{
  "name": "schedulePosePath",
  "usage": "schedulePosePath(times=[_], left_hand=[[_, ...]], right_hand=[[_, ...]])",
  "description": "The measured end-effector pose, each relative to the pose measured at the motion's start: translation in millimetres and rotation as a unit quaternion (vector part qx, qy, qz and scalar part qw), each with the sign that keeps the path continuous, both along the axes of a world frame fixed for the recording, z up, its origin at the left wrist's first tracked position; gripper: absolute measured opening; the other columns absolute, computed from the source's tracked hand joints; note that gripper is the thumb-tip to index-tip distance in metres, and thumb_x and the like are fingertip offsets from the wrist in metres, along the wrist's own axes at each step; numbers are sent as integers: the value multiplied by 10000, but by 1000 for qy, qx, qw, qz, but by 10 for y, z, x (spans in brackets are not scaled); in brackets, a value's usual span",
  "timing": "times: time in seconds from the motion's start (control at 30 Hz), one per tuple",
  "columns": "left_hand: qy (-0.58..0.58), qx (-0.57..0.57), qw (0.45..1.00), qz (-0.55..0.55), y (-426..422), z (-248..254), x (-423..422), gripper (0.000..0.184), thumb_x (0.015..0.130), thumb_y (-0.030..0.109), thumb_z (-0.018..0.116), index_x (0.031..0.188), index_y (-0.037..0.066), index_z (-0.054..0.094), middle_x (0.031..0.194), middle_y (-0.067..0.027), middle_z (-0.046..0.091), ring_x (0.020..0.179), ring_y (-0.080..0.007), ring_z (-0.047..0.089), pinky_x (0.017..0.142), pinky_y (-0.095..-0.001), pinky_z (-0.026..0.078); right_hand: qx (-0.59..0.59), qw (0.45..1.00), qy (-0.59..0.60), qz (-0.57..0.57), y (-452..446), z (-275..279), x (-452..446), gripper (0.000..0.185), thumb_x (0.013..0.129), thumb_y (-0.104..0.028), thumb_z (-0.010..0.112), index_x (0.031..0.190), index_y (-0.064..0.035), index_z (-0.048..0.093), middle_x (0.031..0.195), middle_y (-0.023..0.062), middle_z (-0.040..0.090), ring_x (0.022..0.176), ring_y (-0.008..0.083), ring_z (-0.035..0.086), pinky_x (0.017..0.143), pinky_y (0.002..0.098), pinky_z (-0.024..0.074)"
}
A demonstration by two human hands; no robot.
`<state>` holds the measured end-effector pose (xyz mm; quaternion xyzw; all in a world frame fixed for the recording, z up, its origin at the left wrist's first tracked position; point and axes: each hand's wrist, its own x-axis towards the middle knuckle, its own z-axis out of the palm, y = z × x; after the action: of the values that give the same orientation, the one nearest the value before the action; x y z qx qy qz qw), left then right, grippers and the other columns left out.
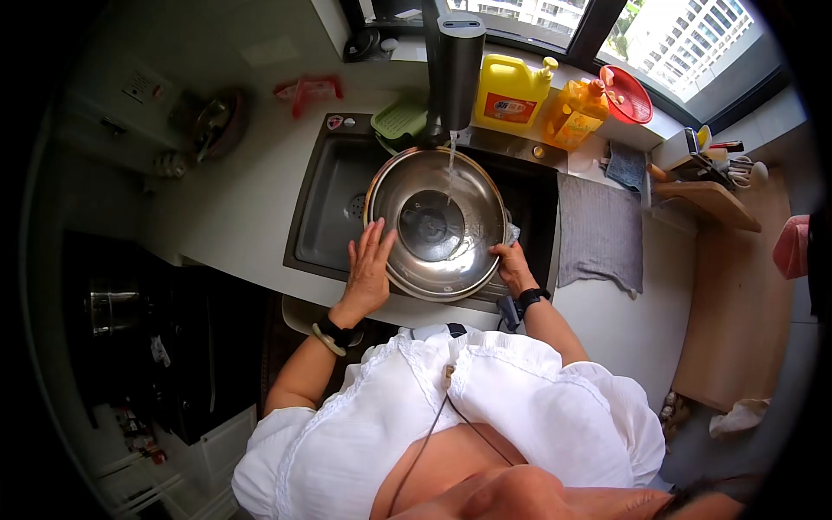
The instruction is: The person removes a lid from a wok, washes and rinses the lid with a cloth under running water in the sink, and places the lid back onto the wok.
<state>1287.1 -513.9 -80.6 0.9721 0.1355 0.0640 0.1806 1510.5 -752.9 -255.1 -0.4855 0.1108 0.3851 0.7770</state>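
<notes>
A round stainless steel basin (416, 282) rests over the sink (329, 217), and a stream of water (451, 160) from the tap (459, 78) falls into it. Some water lies in the bottom. My left hand (371, 269) is at the basin's left rim, fingers stretched out and apart, touching the metal without gripping it. On the opposite side my right hand (513, 264) grips the rim, thumb on top; its other fingers are mostly hidden under the edge. A pale crumpled piece (513, 232) shows just beyond that thumb.
Behind the sink stand a yellow jug (511, 91) and an orange soap bottle (576, 113), beside a red basket (627, 94). A green tray (400, 120) sits at the sink's back edge. To the right are a grey cloth (600, 230) and a wooden board (706, 204).
</notes>
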Motion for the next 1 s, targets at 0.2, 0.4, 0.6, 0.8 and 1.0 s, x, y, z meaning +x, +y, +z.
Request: schedulePosePath(times=[0.2,0.4,0.6,0.8,1.0], left_hand=[[-135,-431,835,314,112,-313,86,898,756,122,786,1446,-23,231,1421,-247,357,1194,-303,500,911,-375,494],[54,-573,750,325,335,-478,15,219,702,-7,618,902,-83,663,792,-91,660,741,-168,632,641,-293,493],[-44,-545,771,327,142,-354,-229,225,702,-1,588,899,-79,661,785,-75,648,664,-157,593,576,-290,459],[-56,-558,763,321,-60,55,-207,215,718,-2,597,903,-87,663,804,-64,664,687,-130,600,608,-269,464],[-46,-645,693,318,-32,-699,-76,200,758,-6,597,929,-71,677,843,-97,697,708,-160,654,608,-278,508]], right_hand=[[-29,998,5,53,-155,-50,72,480,695,126,587,1148,-32,567,1015,72,638,911,204,615,829,323,508],[13,996,45,76,7,101,57,350,813,-13,679,1148,-48,588,1071,65,654,1002,189,615,911,326,486],[17,994,85,61,108,-91,341,355,953,-375,588,1164,-89,589,1122,68,656,1034,218,615,925,390,472],[-21,994,90,65,-54,-377,502,346,940,-373,597,1153,-100,603,1101,48,665,1020,226,622,891,487,477],[5,994,94,54,-160,-38,433,304,928,-315,624,1089,-58,651,1060,68,692,961,217,643,910,400,488]])
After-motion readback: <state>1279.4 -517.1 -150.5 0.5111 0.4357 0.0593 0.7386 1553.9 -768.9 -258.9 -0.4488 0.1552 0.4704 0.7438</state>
